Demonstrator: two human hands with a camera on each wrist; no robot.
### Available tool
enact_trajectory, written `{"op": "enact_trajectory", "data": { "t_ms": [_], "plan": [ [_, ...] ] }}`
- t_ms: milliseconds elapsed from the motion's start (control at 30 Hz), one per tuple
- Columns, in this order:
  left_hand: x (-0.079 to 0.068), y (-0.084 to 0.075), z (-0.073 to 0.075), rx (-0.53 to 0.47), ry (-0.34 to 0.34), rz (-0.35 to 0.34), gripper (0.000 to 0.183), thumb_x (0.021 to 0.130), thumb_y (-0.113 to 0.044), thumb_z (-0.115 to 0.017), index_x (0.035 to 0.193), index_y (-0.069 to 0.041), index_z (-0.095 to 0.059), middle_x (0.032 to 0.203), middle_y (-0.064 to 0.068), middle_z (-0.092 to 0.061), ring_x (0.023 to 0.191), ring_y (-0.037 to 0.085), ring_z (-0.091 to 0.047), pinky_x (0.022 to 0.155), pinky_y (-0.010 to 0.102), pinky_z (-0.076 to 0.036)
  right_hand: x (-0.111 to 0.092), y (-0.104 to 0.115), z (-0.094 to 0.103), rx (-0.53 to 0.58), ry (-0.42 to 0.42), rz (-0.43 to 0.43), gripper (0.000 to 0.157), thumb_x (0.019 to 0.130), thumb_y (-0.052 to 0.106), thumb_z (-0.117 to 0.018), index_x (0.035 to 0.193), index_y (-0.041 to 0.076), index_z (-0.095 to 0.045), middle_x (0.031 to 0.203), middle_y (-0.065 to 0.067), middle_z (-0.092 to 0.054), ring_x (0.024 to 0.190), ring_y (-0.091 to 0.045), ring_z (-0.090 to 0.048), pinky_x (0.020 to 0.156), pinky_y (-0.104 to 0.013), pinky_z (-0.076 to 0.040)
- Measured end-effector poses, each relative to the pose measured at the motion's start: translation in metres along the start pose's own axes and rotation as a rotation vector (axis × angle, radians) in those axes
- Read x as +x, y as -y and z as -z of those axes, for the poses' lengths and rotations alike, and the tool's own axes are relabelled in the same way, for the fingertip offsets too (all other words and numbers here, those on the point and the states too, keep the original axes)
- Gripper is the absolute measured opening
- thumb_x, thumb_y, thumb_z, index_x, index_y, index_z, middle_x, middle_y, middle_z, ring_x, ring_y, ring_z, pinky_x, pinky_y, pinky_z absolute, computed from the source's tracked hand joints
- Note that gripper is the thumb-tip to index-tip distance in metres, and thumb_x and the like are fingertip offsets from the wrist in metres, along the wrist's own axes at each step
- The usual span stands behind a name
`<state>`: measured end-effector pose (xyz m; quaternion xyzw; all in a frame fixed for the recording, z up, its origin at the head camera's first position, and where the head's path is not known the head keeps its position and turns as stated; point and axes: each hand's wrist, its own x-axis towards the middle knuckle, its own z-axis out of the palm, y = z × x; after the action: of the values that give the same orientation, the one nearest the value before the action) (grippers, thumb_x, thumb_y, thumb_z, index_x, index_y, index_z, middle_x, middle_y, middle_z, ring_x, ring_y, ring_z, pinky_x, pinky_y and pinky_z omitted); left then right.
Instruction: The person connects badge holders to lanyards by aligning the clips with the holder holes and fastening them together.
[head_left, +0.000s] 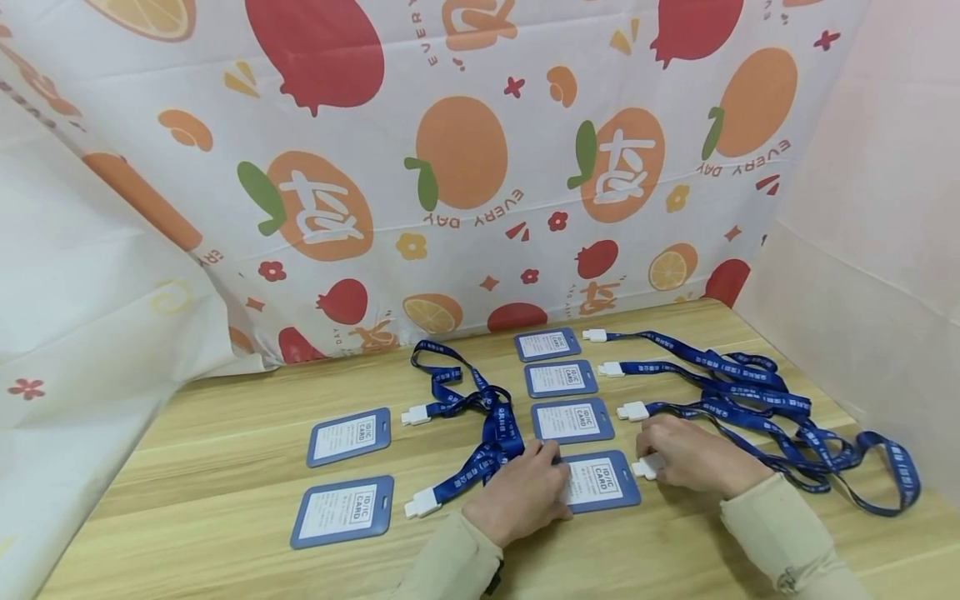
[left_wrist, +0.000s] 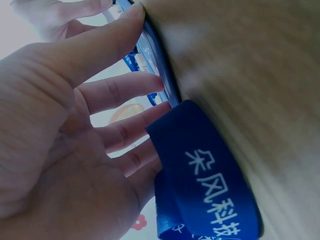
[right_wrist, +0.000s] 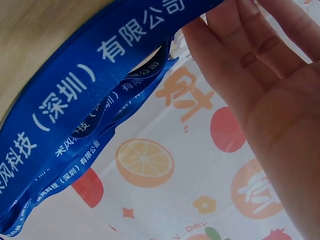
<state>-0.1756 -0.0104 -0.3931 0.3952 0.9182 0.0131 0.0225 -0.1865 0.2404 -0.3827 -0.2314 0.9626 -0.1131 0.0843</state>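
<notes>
My left hand (head_left: 522, 492) holds the left end of the nearest blue badge holder (head_left: 602, 482), which lies on the table with a white ID/IC card in it. In the left wrist view its thumb (left_wrist: 102, 47) and fingertips meet the holder's edge, and a blue lanyard (left_wrist: 200, 170) passes close by the fingers. At the holder's right, my right hand (head_left: 693, 454) pinches the white plastic clip (head_left: 648, 467) of a lanyard. This clip lies close to the slotted end of the holder. A printed blue strap (right_wrist: 95, 65) runs from the right fingers in the right wrist view.
Behind the held holder lie more badge holders (head_left: 573, 420), each with a lanyard clip (head_left: 633, 412) at its right. Straps (head_left: 750, 392) overlap at the right. Two holders (head_left: 348, 437) lie at the left, beside lanyards (head_left: 498, 429). A fruit-print cloth (head_left: 465, 250) hangs behind the table.
</notes>
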Motion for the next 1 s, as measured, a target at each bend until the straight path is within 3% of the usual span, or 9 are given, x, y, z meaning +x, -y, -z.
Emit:
{"op": "enact_trajectory", "data": {
  "t_ms": [533,800,1000],
  "plan": [
    [0.0,-0.0018,0.0015,-0.009,0.004,0.012,0.04,0.086,-0.04,-0.081,0.114,-0.012,-0.076,0.114,0.003,-0.06,0.098,0.017,-0.053,0.086,0.026,-0.052,0.0013,-0.0053,-0.0025,-0.03,-0.046,0.131,0.023,0.071,-0.002,-0.086,0.09,0.01,-0.078,0.087,0.004,-0.065,0.082,-0.015,-0.058,0.075,-0.038,-0.055],
    [0.001,-0.0034,0.0019,-0.002,-0.011,0.011,0.04,0.087,-0.041,-0.08,0.111,-0.01,-0.076,0.114,0.006,-0.061,0.097,0.019,-0.054,0.084,0.026,-0.053,-0.0009,-0.0067,-0.0031,-0.133,-0.093,0.292,0.026,0.07,-0.007,-0.085,0.091,0.007,-0.078,0.086,0.003,-0.06,0.074,-0.009,-0.055,0.068,-0.028,-0.056],
    [-0.0003,-0.0023,0.002,-0.011,-0.003,0.017,0.039,0.087,-0.04,-0.081,0.111,-0.01,-0.076,0.113,0.006,-0.061,0.097,0.019,-0.054,0.084,0.027,-0.053,0.0011,-0.0039,-0.0074,-0.132,-0.11,0.316,0.025,0.07,-0.009,-0.084,0.092,0.003,-0.079,0.088,-0.001,-0.062,0.075,-0.01,-0.06,0.067,-0.021,-0.056]
  ]
}}
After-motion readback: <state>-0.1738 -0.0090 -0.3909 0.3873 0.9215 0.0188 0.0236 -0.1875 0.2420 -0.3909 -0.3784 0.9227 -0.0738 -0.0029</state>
